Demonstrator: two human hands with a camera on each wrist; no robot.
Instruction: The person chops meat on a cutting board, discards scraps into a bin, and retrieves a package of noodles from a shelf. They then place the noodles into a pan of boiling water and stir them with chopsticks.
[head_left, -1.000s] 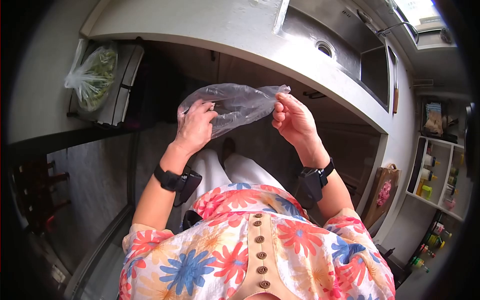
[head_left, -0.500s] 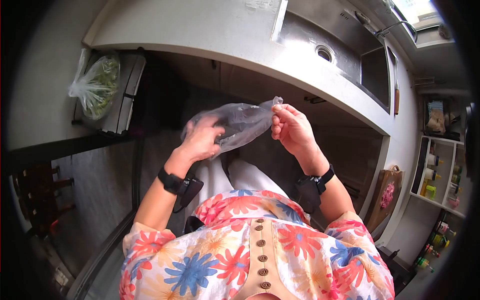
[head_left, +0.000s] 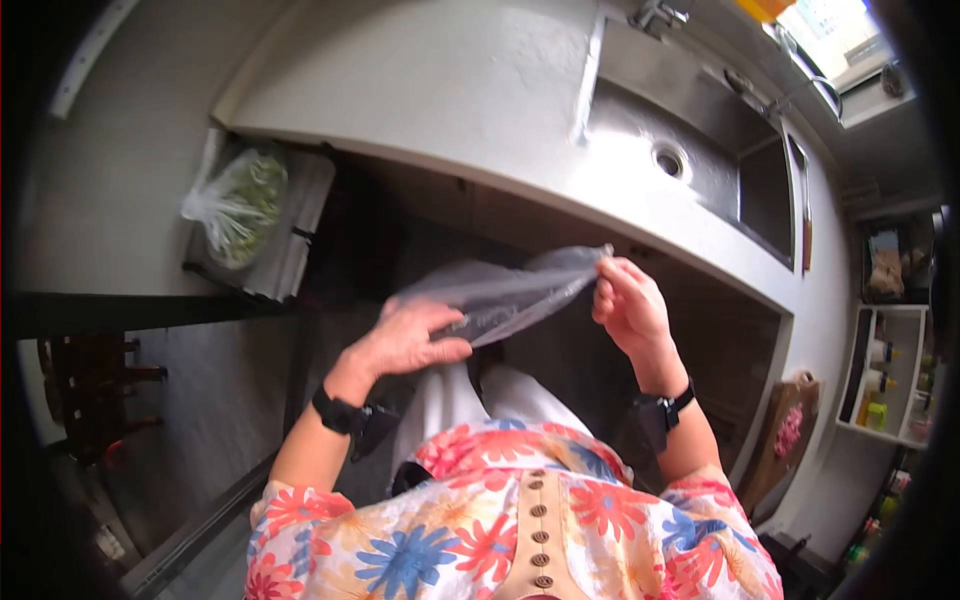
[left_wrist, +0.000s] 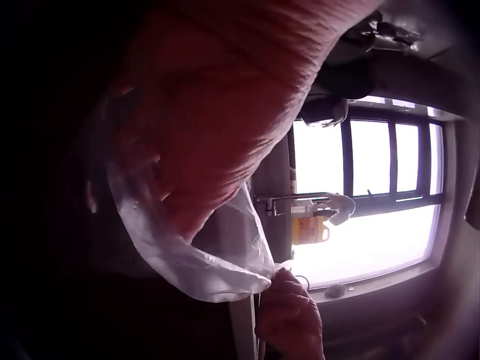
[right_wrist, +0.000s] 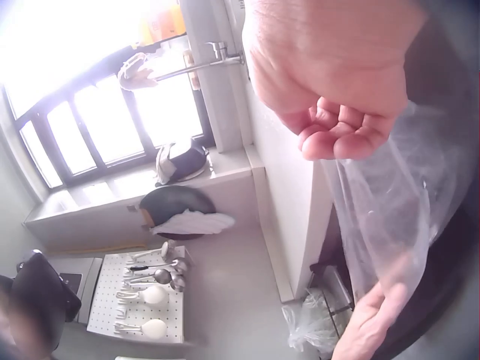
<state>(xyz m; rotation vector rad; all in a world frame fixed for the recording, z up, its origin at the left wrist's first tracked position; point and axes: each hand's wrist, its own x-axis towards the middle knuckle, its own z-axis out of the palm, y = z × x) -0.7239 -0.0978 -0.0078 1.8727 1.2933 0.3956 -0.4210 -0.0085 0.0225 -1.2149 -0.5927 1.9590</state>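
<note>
A clear, empty-looking plastic bag (head_left: 500, 300) stretches between the two hands in the head view. The right hand (head_left: 635, 308) pinches its gathered end, fingers curled. At the other end the left hand (head_left: 405, 340) lies against the bag with fingers spread and fairly straight, the thumb apart. In the right wrist view the curled fingers of the right hand (right_wrist: 337, 82) are above the film of the bag (right_wrist: 386, 195), and the left hand (right_wrist: 375, 319) shows behind it. The left wrist view has the bag's film (left_wrist: 195, 274) hanging round the dark left hand (left_wrist: 210, 112).
A tied bag of greens (head_left: 245, 210) lies on a grey case at the left. Beyond the hands run the white counter edge (head_left: 480, 170) and the steel sink (head_left: 640, 120). A cutting board (head_left: 790, 435) and a shelf (head_left: 885, 375) stand at the right.
The head view has shifted, so the counter and sink appear lower and further right. The left hand's fingers have spread, and the bag is drawn out longer; the right hand still pinches its end.
</note>
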